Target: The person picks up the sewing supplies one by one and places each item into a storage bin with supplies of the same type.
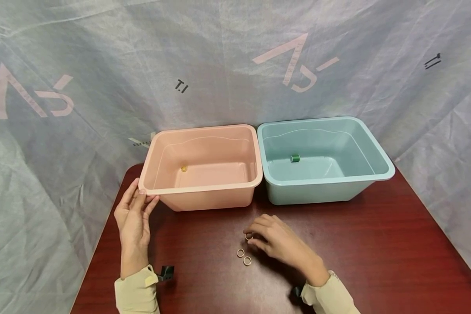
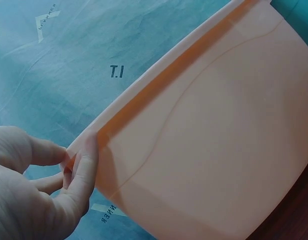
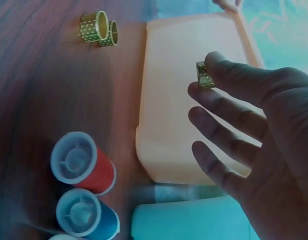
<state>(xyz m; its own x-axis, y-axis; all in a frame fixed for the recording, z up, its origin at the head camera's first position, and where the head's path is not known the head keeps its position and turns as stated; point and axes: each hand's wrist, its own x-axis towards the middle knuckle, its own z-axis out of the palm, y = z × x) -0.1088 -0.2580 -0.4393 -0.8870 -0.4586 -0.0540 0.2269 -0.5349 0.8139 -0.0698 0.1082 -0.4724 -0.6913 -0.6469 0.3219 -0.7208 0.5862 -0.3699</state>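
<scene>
My left hand (image 1: 132,220) pinches the front left corner of the pink bin's rim (image 1: 204,189); the left wrist view shows the thumb (image 2: 85,167) on the wall side. My right hand (image 1: 276,242) is over the table in front of the bins. It pinches a gold ring (image 3: 204,76) with dotted sides between thumb and index finger, the other fingers spread apart. Two more gold rings (image 3: 95,27) stand close together on the table. Inside the pink bin lies a small gold ring (image 1: 184,168). A green thread spool (image 1: 295,158) lies in the teal bin (image 1: 314,192).
Below the right hand, a red spool (image 3: 84,162) and a blue spool (image 3: 89,214) stand on the table, with part of a white one at the frame edge. Both bins sit side by side at the back of the dark red table (image 1: 361,253). Grey cloth (image 1: 220,65) hangs behind.
</scene>
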